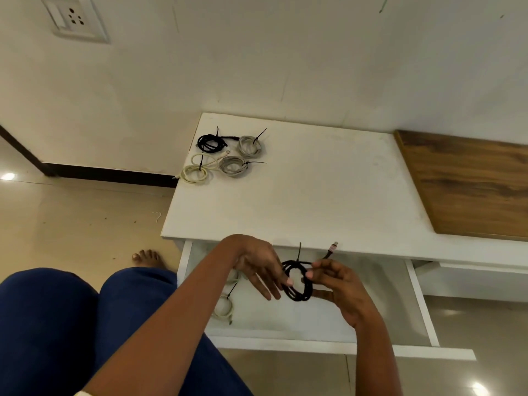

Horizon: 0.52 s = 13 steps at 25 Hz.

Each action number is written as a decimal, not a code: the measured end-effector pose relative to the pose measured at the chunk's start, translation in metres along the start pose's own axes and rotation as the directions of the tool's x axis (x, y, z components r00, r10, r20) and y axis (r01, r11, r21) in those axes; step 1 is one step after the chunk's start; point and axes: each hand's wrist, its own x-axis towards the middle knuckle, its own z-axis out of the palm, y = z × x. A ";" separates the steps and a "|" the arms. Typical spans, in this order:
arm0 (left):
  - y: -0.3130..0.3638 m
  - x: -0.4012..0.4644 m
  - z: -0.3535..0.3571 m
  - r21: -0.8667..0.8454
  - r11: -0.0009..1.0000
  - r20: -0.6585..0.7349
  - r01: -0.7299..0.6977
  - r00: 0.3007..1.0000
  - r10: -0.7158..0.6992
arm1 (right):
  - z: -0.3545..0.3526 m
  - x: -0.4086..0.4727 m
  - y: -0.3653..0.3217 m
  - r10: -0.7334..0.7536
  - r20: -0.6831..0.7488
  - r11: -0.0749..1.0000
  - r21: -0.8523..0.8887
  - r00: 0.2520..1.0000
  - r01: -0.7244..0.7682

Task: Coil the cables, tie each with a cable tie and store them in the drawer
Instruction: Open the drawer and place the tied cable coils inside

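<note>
Over the open white drawer (pixel 328 345) my right hand (pixel 340 284) pinches a coiled black cable (pixel 297 292) bound with a black cable tie, whose tail sticks up. The cable's plug end pokes out above my fingers. My left hand (pixel 260 264) is beside the coil with fingers straight, its fingertips touching the coil's left side. A tied cream coil (pixel 224 307) lies in the drawer's left part, partly hidden by my left arm. Several tied coils rest on the white table top (pixel 314 195) at its far left: black (pixel 210 142), two grey (pixel 251 145) (pixel 234 166) and cream (pixel 197 170).
A wooden panel (pixel 468 184) lies on the table's right side. The wall with a socket (pixel 71 18) rises behind. My knees in blue trousers (pixel 57 324) and a bare foot (pixel 148 258) are on the tiled floor left of the drawer.
</note>
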 end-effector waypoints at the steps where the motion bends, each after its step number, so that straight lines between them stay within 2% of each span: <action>1: -0.008 0.003 0.000 0.007 0.999 0.014 0.041 0.999 -0.042 | 0.003 0.003 0.005 0.049 0.039 0.998 -0.033 0.998 -0.048; 3: -0.024 0.013 0.002 -0.025 0.994 -0.032 0.110 0.993 -0.111 | 0.011 0.012 0.014 0.145 0.052 0.982 -0.126 0.988 -0.137; 6: -0.041 0.034 0.005 -0.099 0.978 -0.147 0.183 0.970 -0.196 | 0.028 0.034 0.028 0.236 -0.005 0.937 -0.265 0.972 -0.229; 11: -0.064 0.071 -0.002 -0.181 0.972 -0.326 0.148 0.924 -0.202 | 0.042 0.072 0.057 0.331 -0.091 0.823 -0.460 0.939 -0.334; 13: -0.075 0.086 -0.001 -0.150 0.972 -0.357 0.182 0.906 -0.226 | 0.046 0.082 0.069 0.384 -0.101 0.765 -0.522 0.918 -0.377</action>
